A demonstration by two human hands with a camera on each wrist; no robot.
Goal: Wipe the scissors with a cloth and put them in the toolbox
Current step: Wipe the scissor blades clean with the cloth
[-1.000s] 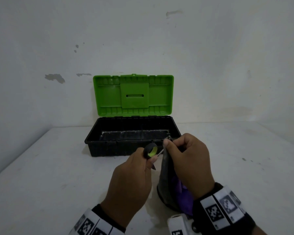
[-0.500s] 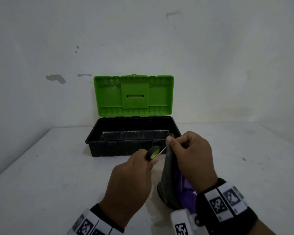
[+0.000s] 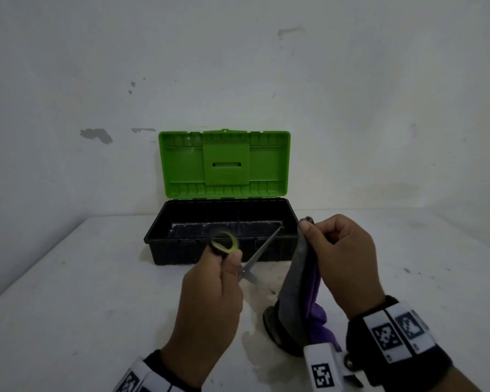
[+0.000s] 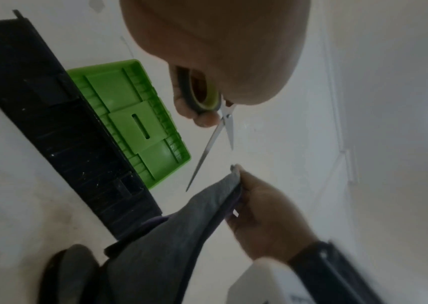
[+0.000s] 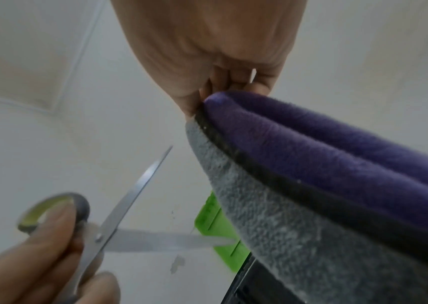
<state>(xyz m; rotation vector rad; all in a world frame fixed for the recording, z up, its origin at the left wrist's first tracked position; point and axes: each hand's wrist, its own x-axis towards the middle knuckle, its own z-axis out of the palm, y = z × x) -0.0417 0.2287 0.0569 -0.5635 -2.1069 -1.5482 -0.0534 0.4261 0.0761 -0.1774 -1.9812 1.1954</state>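
Note:
My left hand (image 3: 224, 267) grips the scissors (image 3: 259, 254) by their black and yellow-green handle loops, blades spread apart and pointing up-right. In the left wrist view the scissors (image 4: 216, 131) hang below the palm, blades parted. My right hand (image 3: 337, 250) pinches the top of a grey and purple cloth (image 3: 297, 292), which hangs down to the table, a short gap right of the blade tip. The right wrist view shows the cloth (image 5: 298, 174) close up beside the scissors (image 5: 129, 205). The black toolbox (image 3: 178, 247) stands behind both hands with its green lid (image 3: 224, 165) raised.
The white table (image 3: 82, 292) meets a white wall behind the toolbox and on the left. The toolbox lid leans back near the wall. A dark rounded part of the cloth's lower end (image 3: 272, 321) rests on the table near my right wrist.
My hands have drawn apart: the blade has come out of the cloth's fold, the scissors' blades have spread open, and the right hand with the cloth has shifted right.

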